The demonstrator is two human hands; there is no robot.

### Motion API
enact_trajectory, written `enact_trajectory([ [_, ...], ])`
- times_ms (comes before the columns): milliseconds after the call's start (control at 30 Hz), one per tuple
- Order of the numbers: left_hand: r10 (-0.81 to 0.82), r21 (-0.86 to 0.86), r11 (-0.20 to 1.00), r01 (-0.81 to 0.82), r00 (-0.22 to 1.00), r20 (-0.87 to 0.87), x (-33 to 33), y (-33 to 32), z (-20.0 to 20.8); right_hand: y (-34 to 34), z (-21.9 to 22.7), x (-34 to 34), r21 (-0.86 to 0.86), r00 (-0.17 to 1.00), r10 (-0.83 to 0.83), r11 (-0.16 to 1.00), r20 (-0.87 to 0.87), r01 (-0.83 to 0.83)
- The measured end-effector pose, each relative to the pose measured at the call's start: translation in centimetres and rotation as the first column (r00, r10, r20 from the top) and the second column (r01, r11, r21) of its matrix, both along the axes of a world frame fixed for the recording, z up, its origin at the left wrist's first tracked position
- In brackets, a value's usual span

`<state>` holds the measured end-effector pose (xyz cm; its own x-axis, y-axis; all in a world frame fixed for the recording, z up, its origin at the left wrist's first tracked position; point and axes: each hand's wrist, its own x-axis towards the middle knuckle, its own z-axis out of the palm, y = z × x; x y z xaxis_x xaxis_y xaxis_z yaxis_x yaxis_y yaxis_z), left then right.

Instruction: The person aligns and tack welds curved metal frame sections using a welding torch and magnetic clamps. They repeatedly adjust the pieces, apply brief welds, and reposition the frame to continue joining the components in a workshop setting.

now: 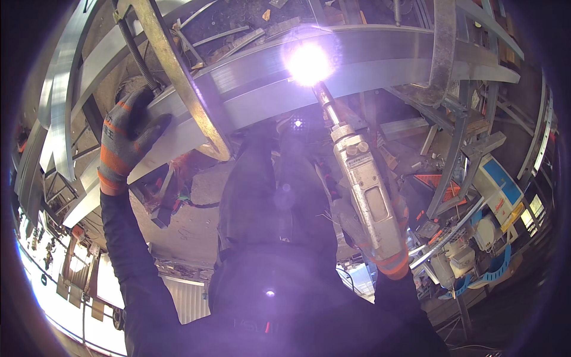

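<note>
open: gap below steel beam (357, 65), between left hand (128, 140) and welding torch (366, 190) | blocked: curved yellowed bar (178, 77) crosses beam; scrap strips (238, 35) crowd beyond; frame (452, 149) right

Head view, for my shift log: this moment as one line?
left hand: gripping metal bar | right hand: holding welding torch | arc: lit on bar

Grey-orange gloves (125, 143), dark sleeves (128, 262)

The curved beam (380, 59) is seen as brushed, shiny metal. The welding torch (369, 196) is cased in dull, scuffed metal. Both hands are covered by knitted cloth gloves (122, 149) with a matt coating.
</note>
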<state>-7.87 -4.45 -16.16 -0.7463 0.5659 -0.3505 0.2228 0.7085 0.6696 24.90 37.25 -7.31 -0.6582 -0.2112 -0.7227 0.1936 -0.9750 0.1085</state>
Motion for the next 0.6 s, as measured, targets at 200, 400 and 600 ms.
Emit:
enact_trajectory([
  [200,-0.016,0.033,0.999,0.018,0.999,-0.05,-0.1,0.0,-0.3,0.4,-0.8,0.5,-0.076,0.997,-0.017,0.997,-0.08,0.011],
  [400,-0.015,0.037,0.999,0.019,0.995,-0.095,0.0,0.0,-0.6,0.7,-1.7,1.1,-0.177,0.985,-0.064,0.984,-0.163,0.035],
  [600,-0.028,0.05,0.998,0.031,0.998,-0.058,-0.2,-1.2,-1.0,0.6,-2.8,1.5,-0.48,0.938,-0.258,0.869,-0.232,0.12],
])
